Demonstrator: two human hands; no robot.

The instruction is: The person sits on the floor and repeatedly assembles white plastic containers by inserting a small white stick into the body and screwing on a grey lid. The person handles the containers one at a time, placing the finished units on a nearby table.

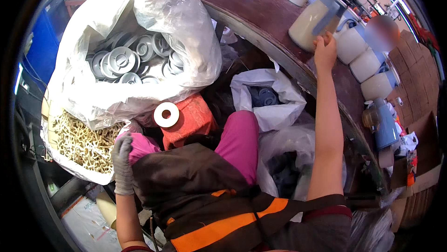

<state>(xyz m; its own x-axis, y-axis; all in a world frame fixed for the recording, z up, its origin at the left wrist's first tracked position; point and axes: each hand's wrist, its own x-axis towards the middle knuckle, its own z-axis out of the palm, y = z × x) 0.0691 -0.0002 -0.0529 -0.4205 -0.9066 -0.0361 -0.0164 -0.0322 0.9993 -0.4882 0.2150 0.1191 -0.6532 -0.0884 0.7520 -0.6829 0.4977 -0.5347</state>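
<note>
At the right, my bare right hand (325, 49) has its fingers closed at the lower end of a grey handle. That handle belongs to a cream jug (307, 26) standing near the edge of the dark red table (253, 7). My gloved left hand (123, 163) is beside my left thigh, next to a sack of small beige pieces (84, 135). Its fingers are curled, and whatever they may hold is hidden. Between my knees, a pale ring-shaped disc (166, 114) lies on a red cloth (191, 124).
A large white plastic bag (186, 23) holds many grey round lids (122, 60). Smaller bags with dark grey parts (265, 97) sit under the table edge. More cream jugs (365, 65) lie along the right, beside a blue-grey container (386, 124) and cardboard boxes (421, 159).
</note>
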